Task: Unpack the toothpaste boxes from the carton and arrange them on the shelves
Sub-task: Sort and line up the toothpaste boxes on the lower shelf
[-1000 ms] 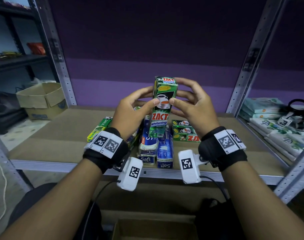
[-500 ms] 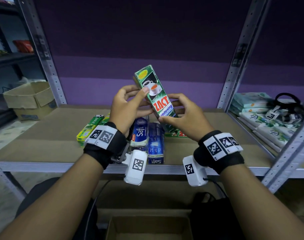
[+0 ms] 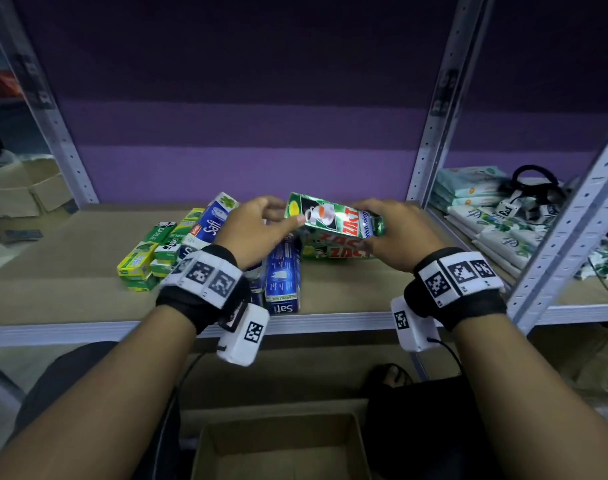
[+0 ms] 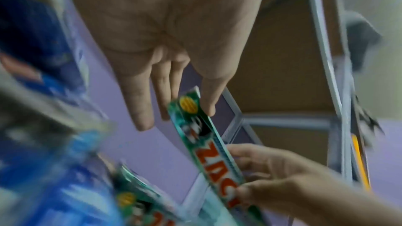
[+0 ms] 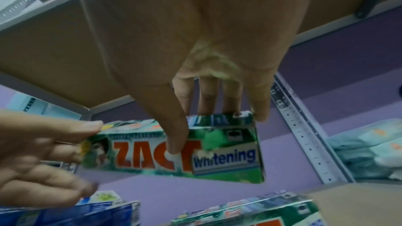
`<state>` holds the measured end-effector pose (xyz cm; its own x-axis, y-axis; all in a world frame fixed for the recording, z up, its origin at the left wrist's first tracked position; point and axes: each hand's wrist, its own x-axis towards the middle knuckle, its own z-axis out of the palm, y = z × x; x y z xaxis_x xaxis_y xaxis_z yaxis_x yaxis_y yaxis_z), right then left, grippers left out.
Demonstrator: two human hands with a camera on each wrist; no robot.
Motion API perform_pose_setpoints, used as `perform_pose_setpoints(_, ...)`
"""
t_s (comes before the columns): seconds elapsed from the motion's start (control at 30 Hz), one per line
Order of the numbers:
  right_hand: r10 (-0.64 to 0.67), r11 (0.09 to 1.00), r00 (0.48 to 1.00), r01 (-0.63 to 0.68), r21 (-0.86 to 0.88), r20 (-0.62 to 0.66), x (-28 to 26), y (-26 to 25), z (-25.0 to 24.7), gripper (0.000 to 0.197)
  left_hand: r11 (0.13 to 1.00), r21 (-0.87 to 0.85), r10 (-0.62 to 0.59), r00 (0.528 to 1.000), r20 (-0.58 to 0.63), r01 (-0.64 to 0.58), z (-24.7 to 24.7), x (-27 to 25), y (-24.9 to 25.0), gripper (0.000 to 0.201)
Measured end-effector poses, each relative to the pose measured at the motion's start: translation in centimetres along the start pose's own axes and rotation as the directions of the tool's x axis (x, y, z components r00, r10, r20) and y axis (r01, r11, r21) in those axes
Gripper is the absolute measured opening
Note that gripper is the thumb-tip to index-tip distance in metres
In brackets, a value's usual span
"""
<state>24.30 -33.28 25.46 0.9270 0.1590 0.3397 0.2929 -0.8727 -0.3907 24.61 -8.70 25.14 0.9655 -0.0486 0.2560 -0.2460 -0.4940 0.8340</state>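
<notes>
Here the green ZACT box (image 3: pixel 333 216) lies nearly level in the air above the shelf (image 3: pixel 70 271), its long side running left to right, just over the stacked ZACT boxes (image 3: pixel 333 249) that already lie there. The right hand (image 3: pixel 396 233) pinches the box's right end: in the right wrist view the thumb presses on the printed front face while the fingers (image 5: pixel 206 99) curl behind the top edge. The left hand (image 3: pixel 252 230) meets the box's left end with thumb and fingers nearly straight, the thumb tip touching the corner by the yellow badge; whether it truly pinches the box I cannot tell, since the left wrist view is blurred. So the box spans the gap between the two hands. Left of it, blue Safi boxes (image 3: pixel 282 282) and small green boxes (image 3: pixel 140 265) lie on the shelf. An open carton (image 3: pixel 282 448) sits below, near the bottom edge of the head view.
</notes>
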Motion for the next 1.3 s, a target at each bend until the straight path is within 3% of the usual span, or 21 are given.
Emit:
perform_pose_setpoints(0.03, 0.015, 1.0, 0.999, -0.014, -0.027, 0.036, -0.1, 0.5, -0.1, 0.057, 0.986, 0.163, 0.046, 0.999, 0.001, -0.046, 0.1, -0.1, -0.2, 0.03)
perform_pose_setpoints(0.1, 0.051, 0.998, 0.992, -0.047, -0.039, 0.112, -0.2, 1.3, 0.1, 0.057, 0.943, 0.319, 0.087, 0.995, 0.055, -0.1, 0.3, -0.2, -0.6, 0.021)
perform_pose_setpoints(0.3, 0.163, 0.984, 0.935, -0.132, -0.119, 0.314, -0.6, 2.8, 0.9, 0.063, 0.857, 0.494, 0.044, 0.976, 0.215, -0.148, 0.7, -0.5, -0.6, 0.02)
perform_pose_setpoints(0.5, 0.221, 0.968, 0.889, -0.15, -0.201, 0.401, -0.6, 3.0, 1.3, 0.064, 0.722, 0.674, -0.08, 0.948, 0.307, -0.158, 1.2, -0.7, -0.2, 0.033)
perform_pose_setpoints(0.73, 0.2, 0.98, 0.918, -0.181, -0.088, 0.343, -0.3, 2.6, 1.6, 0.052, 0.713, 0.687, -0.093, 0.952, 0.291, -0.14, 1.5, -0.9, 0.0, 0.038)
perform_pose_setpoints(0.9, 0.246, 0.968, 0.927, -0.223, -0.112, 0.282, 0.2, 1.6, 2.2, 0.042, 0.739, 0.662, -0.096, 0.953, 0.287, -0.125, 1.5, -0.9, -0.1, 0.038)
perform_pose_setpoints(1.3, 0.261, 0.965, 0.935, -0.246, -0.09, 0.241, 1.6, 1.4, 3.4, 0.046, 0.782, 0.613, -0.082, 0.956, 0.28, -0.112, 1.2, -0.8, -0.8, 0.032)
